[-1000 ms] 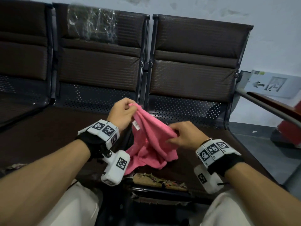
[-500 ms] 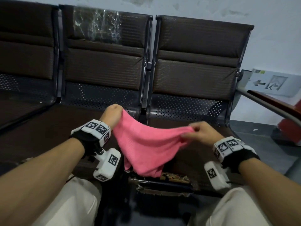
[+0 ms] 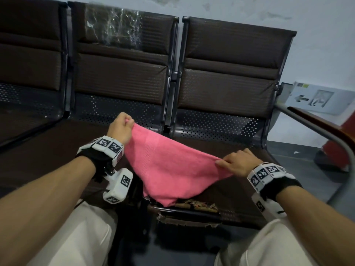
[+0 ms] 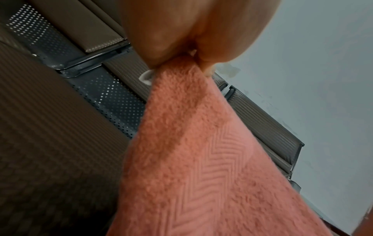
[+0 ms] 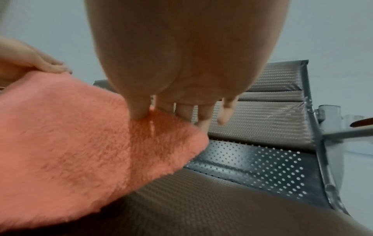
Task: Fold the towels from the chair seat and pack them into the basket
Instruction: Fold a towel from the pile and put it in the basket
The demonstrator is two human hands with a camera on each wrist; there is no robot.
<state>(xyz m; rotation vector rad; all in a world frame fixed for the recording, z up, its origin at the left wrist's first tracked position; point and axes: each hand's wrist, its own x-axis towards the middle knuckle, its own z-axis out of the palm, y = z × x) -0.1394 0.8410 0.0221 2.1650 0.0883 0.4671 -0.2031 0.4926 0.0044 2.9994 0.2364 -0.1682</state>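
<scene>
A pink towel (image 3: 169,166) hangs stretched between both hands above the brown chair seat (image 3: 236,191), its lowest corner drooping near the seat's worn front edge. My left hand (image 3: 123,127) pinches one upper corner of the pink towel (image 4: 201,159), with a white label beside the fingers. My right hand (image 3: 234,162) pinches the opposite corner of the pink towel (image 5: 80,143) between thumb and forefinger, the other fingers loosely extended. No basket shows in any view.
A row of dark brown padded seats with perforated metal backs (image 3: 119,73) runs against a pale wall. A metal armrest with a wooden top (image 3: 315,127) stands at the right. The front edge of the seat (image 3: 192,206) is torn. My light trousers fill the bottom.
The hands have drawn apart, spreading the bunched towel out flat between them. The left hand moved left and up, the right hand moved right.
</scene>
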